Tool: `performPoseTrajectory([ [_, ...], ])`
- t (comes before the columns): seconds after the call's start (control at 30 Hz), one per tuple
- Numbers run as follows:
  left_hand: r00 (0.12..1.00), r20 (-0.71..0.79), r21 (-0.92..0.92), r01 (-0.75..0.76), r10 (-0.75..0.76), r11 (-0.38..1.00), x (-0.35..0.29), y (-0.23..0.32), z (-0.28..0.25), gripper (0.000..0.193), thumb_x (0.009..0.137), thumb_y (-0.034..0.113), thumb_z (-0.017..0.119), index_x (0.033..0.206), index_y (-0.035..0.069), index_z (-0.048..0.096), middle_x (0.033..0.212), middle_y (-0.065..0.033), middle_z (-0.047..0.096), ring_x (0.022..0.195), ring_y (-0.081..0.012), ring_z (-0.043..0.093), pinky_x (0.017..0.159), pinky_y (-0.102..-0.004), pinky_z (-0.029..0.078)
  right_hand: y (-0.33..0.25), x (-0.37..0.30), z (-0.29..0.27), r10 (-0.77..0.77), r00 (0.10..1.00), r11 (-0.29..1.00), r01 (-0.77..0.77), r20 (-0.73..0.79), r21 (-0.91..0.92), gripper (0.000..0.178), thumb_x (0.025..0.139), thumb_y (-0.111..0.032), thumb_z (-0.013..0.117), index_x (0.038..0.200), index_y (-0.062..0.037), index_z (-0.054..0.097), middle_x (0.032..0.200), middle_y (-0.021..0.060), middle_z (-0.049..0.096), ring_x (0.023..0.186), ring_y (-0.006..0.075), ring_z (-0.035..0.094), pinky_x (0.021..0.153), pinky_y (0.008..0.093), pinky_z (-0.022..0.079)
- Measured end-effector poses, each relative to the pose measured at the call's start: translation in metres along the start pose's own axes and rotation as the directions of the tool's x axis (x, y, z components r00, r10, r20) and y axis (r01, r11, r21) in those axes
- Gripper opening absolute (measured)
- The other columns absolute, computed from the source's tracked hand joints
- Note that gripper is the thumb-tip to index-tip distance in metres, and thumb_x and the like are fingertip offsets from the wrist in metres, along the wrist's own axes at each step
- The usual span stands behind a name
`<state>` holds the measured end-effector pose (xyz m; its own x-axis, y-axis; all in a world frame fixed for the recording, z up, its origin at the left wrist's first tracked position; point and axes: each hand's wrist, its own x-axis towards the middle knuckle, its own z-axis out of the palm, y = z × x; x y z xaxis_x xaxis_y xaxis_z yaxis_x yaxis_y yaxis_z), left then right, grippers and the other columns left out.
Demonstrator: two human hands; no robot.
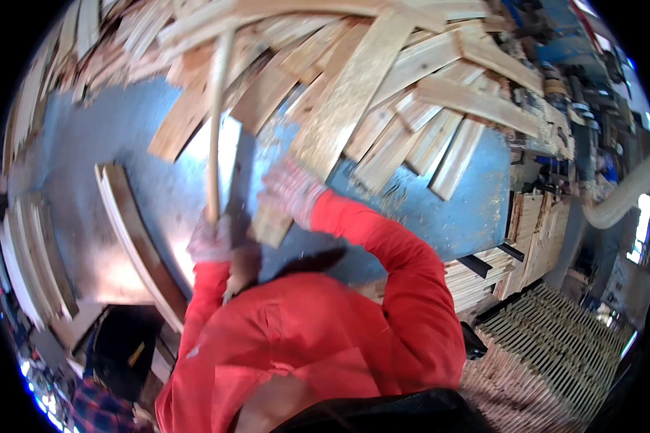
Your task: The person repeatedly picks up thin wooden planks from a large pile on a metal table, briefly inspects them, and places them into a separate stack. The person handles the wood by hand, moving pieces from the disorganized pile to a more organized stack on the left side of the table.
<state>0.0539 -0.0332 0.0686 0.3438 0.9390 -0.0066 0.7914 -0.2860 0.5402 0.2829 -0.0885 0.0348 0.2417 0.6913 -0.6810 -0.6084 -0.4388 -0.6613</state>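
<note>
My left hand (211, 239), in a pale knit glove, is closed around the lower end of a thin wooden stick (217, 115) that runs up toward the wood pile. My right hand (290, 189), also gloved, grips a long flat plank (339, 108) whose near end reaches down beside my left hand. Both red sleeves come up from the lower edge. The plank's far end lies among a heap of loose wooden slats (426, 108) on a blue worktable (108, 137).
A curved plank (133, 242) stands on edge at the table's left side. Stacked slats (32, 252) lie at far left. Slat bundles (534, 231) and a slatted pallet (556, 339) sit at right, beside a ribbed hose (621, 198). A person in plaid (97, 408) is at lower left.
</note>
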Motion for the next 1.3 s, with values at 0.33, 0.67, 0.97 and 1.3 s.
performPoseTrajectory([
  [0.33, 0.890, 0.449, 0.493, -0.176, -0.076, 0.852, -0.045, 0.062, 0.053, 0.115, 0.068, 0.054, 0.075, 0.150, 0.007, 0.010, 0.151, -0.0303, 0.015, 0.138, -0.0433, 0.025, 0.109, -0.0523, 0.025, -0.006, 0.019, -0.047, -0.426, 0.845, 0.901, 0.362, -0.324, -0.240, 0.081, 0.071, -0.030, 0.082, 0.129, 0.0085, 0.040, 0.121, 0.0221, 0.056, 0.106, 0.0337, 0.056, 0.092, 0.0432, 0.047],
  [0.67, 0.947, 0.320, 0.385, -0.163, 0.034, 0.909, 0.006, 0.056, 0.051, 0.109, 0.064, 0.044, 0.082, 0.148, 0.011, 0.021, 0.145, -0.0295, 0.025, 0.128, -0.0457, 0.037, 0.101, -0.0535, 0.036, -0.025, -0.065, -0.121, -0.571, 0.660, 0.821, 0.454, -0.488, -0.346, 0.068, 0.074, 0.003, 0.071, 0.135, -0.0014, 0.041, 0.118, 0.0134, 0.060, 0.100, 0.0230, 0.061, 0.087, 0.0332, 0.049],
  [0.97, 0.732, 0.595, -0.797, 0.485, 0.332, 0.359, -0.011, -0.057, -0.023, 0.067, 0.085, 0.034, 0.060, 0.139, 0.000, 0.041, 0.106, -0.0064, 0.062, 0.088, -0.0142, 0.059, 0.080, -0.0284, 0.050, 0.019, -0.054, -0.053, -0.480, 0.777, 0.860, 0.509, -0.407, -0.043, 0.080, 0.069, 0.010, 0.071, 0.140, -0.0075, 0.038, 0.122, 0.0122, 0.055, 0.105, 0.0223, 0.057, 0.088, 0.0345, 0.050],
  [1.3, 0.919, 0.014, -0.253, 0.384, -0.393, 0.888, -0.071, -0.127, -0.124, 0.052, 0.078, 0.004, 0.058, 0.128, -0.002, 0.046, 0.107, -0.0121, 0.064, 0.097, -0.0202, 0.062, 0.086, -0.0322, 0.051, 0.058, -0.018, 0.008, -0.521, 0.832, 0.852, 0.494, 0.191, 0.171, 0.055, 0.088, -0.019, 0.068, 0.134, -0.0010, 0.045, 0.120, 0.0092, 0.058, 0.105, 0.0177, 0.058, 0.089, 0.0336, 0.051],
])
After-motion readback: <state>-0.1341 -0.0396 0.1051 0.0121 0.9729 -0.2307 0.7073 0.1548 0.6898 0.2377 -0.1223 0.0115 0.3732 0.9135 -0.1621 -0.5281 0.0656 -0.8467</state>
